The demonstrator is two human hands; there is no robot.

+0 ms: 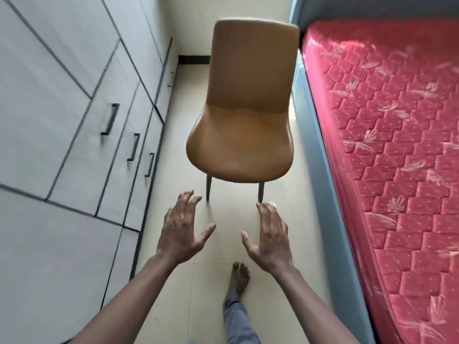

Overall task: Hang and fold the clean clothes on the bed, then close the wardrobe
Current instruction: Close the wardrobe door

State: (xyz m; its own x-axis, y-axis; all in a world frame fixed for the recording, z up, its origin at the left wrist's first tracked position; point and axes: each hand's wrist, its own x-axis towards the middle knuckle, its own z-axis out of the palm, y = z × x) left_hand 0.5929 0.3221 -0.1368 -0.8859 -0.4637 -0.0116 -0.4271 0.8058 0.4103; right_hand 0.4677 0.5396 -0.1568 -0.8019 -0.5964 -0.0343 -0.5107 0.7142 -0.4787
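Reaching low-centre with left hand [182, 232] and right hand [269, 235], both spread, gripping nothing. Can't spot clothes on the bed [387, 120] at right; nothing open on the wardrobe [62, 108] at left. Could easily stub that bare foot [239, 276] on the chair [243, 120] mid-frame.

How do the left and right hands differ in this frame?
The left hand has its fingers spread and slightly bent; the right hand holds its fingers together and straighter. The left hand is on the wardrobe side, the right hand on the bed side. Both are open, hold nothing and point toward the chair.
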